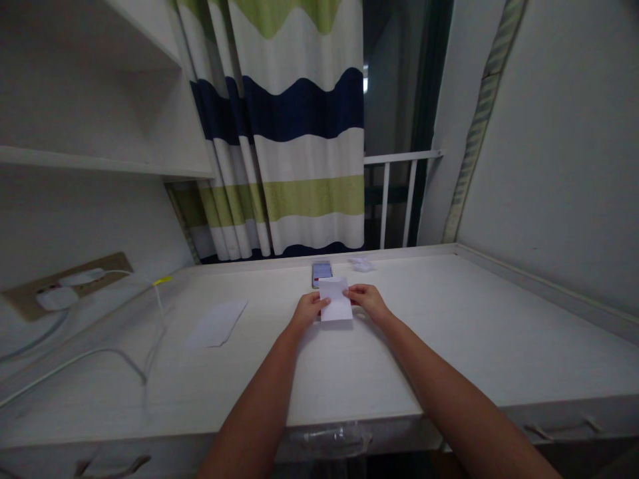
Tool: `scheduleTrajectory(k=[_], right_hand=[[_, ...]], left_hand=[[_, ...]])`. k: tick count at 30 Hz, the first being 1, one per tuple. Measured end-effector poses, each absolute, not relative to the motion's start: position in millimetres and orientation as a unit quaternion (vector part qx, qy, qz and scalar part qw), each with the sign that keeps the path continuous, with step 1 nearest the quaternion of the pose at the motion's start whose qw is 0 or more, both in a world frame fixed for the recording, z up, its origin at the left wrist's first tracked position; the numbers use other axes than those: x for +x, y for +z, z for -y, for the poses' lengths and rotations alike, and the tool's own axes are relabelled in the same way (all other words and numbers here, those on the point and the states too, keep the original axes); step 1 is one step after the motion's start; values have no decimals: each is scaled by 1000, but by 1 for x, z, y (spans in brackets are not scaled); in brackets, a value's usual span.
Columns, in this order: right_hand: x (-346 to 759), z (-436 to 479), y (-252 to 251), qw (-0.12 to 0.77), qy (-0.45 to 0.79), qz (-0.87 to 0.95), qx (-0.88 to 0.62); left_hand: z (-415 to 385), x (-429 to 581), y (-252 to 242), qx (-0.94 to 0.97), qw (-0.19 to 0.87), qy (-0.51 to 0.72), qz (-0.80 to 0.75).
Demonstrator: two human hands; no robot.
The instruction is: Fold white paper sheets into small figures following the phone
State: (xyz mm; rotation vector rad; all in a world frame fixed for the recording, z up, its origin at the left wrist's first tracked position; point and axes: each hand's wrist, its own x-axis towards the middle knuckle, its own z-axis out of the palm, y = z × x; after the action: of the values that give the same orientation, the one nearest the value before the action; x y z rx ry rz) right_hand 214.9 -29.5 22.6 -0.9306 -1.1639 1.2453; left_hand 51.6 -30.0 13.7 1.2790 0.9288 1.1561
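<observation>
Beyond the paper (336,303), a phone (322,269) blocks; the desk (479,326) rightward offers passage.

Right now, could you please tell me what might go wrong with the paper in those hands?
The white paper, held by the left hand and right hand, might tear if they pull unevenly. The phone appears just beyond it, partly hidden, so a forward push could perhaps nudge the phone.
</observation>
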Motion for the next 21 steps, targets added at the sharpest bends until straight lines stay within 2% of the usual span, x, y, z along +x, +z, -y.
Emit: scheduleTrajectory(k=[21], right_hand=[[216,30,26,613,521,462,-374]], left_hand=[[28,49,7,567,548,453,-415]])
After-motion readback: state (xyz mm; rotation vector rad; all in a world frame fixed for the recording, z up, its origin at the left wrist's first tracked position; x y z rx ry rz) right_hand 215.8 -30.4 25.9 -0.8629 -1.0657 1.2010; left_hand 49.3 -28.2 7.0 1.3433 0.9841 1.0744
